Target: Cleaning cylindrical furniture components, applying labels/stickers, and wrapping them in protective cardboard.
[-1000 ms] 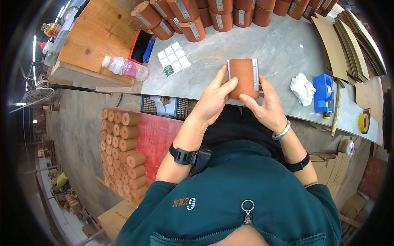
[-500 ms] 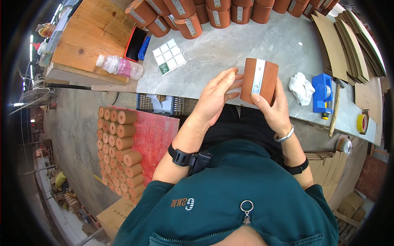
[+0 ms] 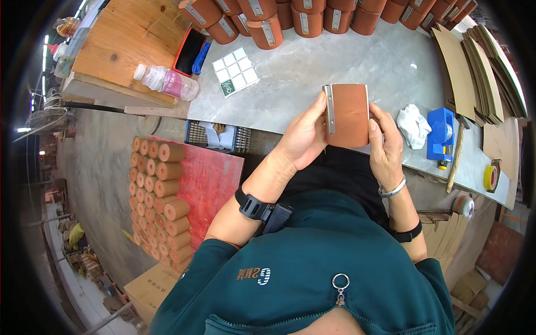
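The reddish-brown cylinder [image 3: 350, 116] is held upright between your two hands, above the near edge of the grey table [image 3: 318, 70]. Your left hand [image 3: 307, 138] grips its left side, the thumb extended beside a riveted metal strip [image 3: 330, 109] and the fingers mostly hidden behind the cylinder. Your right hand [image 3: 386, 146] is half curled at the opposite side, its forefinger against the cylinder's edge; whether the thumb presses there cannot be told. Similar strip-fitted cylinders [image 3: 264, 32] stand stacked along the table's far edge. Toward the table's left end lies a sheet of white square labels [image 3: 234, 71], with a clear bottle [image 3: 177, 85] on its side by the near edge of a wooden board [image 3: 125, 47]. Near the table's right end, a crumpled white cloth [image 3: 413, 127] sits just beside a blue tape dispenser [image 3: 440, 134]; next to this, a wooden-handled hammer [image 3: 456, 159] reaches the near edge. A roll of yellow tape [image 3: 491, 177] occupies the near right corner, and flat cardboard pieces [image 3: 480, 78] are piled at the far right corner. Below, at your left, paler cylinders [image 3: 167, 188] are stacked on a red board [image 3: 209, 176].
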### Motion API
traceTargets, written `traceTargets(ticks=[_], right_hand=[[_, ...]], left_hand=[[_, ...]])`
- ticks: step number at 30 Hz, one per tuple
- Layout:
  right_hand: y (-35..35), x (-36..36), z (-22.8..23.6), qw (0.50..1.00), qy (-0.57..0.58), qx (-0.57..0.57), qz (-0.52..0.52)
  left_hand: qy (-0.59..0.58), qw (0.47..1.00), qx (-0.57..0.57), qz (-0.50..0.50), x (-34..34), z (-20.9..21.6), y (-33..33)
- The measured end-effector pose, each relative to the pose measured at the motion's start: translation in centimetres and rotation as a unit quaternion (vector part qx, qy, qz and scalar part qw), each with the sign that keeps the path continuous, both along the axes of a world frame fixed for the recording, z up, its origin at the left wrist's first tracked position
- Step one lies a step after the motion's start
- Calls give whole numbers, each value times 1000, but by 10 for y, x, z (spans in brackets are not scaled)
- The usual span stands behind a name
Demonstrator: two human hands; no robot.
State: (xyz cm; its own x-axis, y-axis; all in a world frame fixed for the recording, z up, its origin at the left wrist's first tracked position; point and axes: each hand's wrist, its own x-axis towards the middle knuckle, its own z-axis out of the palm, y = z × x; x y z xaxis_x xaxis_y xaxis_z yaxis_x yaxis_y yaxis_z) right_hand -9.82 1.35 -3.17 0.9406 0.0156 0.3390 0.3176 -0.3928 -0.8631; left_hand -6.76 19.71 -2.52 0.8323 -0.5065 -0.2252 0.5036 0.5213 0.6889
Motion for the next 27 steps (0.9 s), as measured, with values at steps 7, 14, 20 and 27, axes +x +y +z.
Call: traceTargets(ticks=[7,14,20,27], right_hand=[[-7,3,-2,986,122,114,7],[-4,14,-4,992,115,39,20],[-10,23,1,971,228,14,66],[-5,24,-21,984,144,82,63]], left_hand=[[12,999,-36,2,2,-1,4],[-10,999,45,6,1,3,4],[-15,999,32,12,1,-6,11],[-124,970,211,4,35,-17,37]])
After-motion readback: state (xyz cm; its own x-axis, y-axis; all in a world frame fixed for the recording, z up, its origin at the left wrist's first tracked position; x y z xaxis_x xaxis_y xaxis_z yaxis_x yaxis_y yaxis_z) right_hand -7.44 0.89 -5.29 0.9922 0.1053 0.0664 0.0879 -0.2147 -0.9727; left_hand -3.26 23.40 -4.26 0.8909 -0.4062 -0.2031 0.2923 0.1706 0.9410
